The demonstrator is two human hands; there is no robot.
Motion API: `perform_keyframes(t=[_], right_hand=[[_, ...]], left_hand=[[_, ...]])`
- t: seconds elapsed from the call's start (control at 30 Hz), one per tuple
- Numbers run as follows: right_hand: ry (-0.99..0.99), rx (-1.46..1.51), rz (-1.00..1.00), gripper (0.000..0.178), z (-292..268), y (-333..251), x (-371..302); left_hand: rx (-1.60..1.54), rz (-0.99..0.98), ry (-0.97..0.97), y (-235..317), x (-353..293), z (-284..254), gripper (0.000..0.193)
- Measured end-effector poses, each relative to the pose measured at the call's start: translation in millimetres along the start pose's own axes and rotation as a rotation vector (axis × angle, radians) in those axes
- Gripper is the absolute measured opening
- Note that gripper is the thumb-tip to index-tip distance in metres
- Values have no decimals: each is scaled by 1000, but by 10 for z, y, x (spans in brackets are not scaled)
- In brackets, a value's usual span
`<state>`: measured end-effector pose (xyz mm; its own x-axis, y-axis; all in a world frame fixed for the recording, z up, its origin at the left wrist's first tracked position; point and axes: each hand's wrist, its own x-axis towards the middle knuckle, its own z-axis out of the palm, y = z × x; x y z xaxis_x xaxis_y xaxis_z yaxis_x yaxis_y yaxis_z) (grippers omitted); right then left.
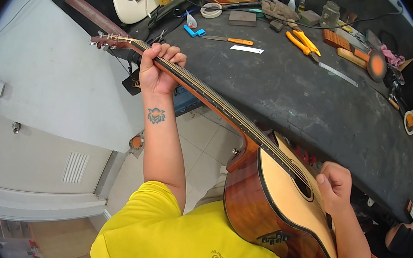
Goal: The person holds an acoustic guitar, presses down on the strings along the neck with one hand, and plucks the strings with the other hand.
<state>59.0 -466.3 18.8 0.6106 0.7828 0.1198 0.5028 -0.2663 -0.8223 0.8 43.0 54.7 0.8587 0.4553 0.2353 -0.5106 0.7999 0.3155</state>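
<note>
An acoustic guitar (279, 174) lies slantwise across the person's lap and chest, its pale top tipped up, its body near the front edge of the dark bench (295, 95) and its headstock (115, 43) up at the left. The left hand (160, 68) is up by the headstock, its grip wrapped around the neck (205, 91) with the fingers curled over the strings (247, 128). The right hand (335, 185) hangs over the body just beside the sound hole (303, 186), its grip curled in on itself — I cannot tell whether it pinches anything or touches a string.

As for progress, the guitar looks whole: neck joined to body, strings running along it, a small black panel (274, 237) set in the side. My judgement is that it is being sounded or tried out, with the handwork on it mostly behind. Nothing on it looks plainly unfinished, though fine tuning could remain and would not show.

The orange pliers (303, 42), the orange-handled blade (241, 41), the blue crank (194, 31) and the metal ruler (338, 74) lie on the bench, out of both hands — so no tool work seems in hand.
</note>
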Motion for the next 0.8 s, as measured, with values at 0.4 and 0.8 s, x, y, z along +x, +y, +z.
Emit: perform_keyframes(t=[0.4, 0.8], right_hand=[[-54, 407, 44, 19, 173, 335, -166], [-4, 205, 377, 10, 127, 112, 48]], left_hand=[[-9, -12, -2, 257, 165, 21, 23], [28, -8, 57, 231, 190, 22, 24]])
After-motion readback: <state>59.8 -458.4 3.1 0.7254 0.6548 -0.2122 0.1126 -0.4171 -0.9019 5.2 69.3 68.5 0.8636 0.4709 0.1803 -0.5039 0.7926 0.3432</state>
